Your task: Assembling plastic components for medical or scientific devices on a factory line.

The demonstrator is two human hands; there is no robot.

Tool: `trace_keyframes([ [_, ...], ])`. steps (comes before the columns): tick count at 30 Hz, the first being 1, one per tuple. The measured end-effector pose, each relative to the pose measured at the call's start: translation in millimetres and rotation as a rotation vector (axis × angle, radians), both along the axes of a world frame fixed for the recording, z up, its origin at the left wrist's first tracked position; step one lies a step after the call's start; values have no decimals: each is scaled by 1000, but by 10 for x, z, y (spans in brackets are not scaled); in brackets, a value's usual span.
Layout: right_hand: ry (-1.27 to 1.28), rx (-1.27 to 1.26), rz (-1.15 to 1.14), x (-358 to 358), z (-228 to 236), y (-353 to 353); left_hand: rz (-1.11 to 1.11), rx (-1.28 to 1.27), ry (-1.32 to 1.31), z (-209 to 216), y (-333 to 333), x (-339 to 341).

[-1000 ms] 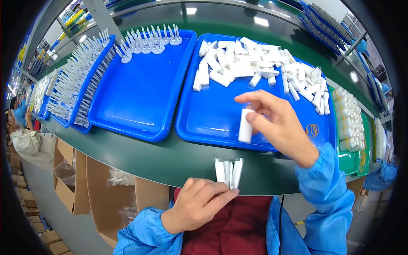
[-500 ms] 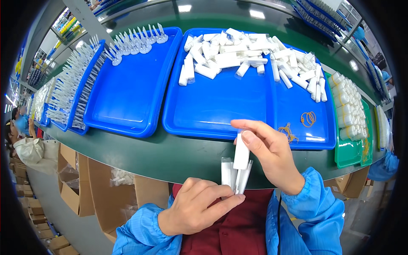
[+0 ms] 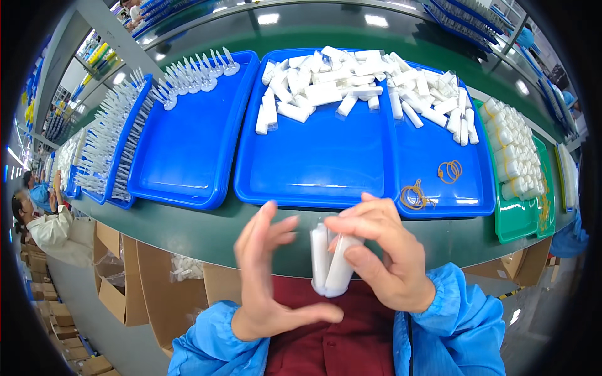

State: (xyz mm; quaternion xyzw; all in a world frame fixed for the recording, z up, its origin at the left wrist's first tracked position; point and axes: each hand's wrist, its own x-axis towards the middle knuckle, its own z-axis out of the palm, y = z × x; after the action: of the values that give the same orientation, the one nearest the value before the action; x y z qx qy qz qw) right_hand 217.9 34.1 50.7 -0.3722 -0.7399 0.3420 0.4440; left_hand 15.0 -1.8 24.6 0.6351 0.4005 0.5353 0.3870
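Note:
In my right hand (image 3: 392,260) is a small bunch of white packets in clear film (image 3: 330,266), pinched between thumb and fingers at their right side. The packets stand side by side, slightly fanned, close to my body at the table's front edge. My left hand (image 3: 264,291) is open just left of them, thumb stretched below the bunch and fingers raised, with nothing in it. More white packets (image 3: 320,91) lie heaped at the back of a blue tray (image 3: 313,163). Rubber bands (image 3: 414,197) rest in the blue tray on the right (image 3: 442,135).
On the left, blue trays (image 3: 182,150) carry rows of pointed clear plastic pieces (image 3: 199,72). Banded white bundles (image 3: 511,150) fill a green tray (image 3: 514,225) at the right. Cardboard boxes (image 3: 147,282) stand below the table edge. Another person (image 3: 47,225) works at the far left.
My left hand has let go of the packets and opened, moving left and up. My right hand has come lower and now holds the bunch, rather than one packet above it.

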Motion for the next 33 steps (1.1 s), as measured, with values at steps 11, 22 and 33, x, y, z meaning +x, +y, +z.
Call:
trace_keyframes([
  [11, -494, 356, 18, 79, -23, -302, -463, -964, -372, -28, 8, 264],
  [22, -363, 191, -53, 669, 88, -98, -515, -921, -147, 5, 22, 477],
  [33, -956, 297, -445, 1642, -173, 419, -201, -671, -79, 16, 49, 565],
])
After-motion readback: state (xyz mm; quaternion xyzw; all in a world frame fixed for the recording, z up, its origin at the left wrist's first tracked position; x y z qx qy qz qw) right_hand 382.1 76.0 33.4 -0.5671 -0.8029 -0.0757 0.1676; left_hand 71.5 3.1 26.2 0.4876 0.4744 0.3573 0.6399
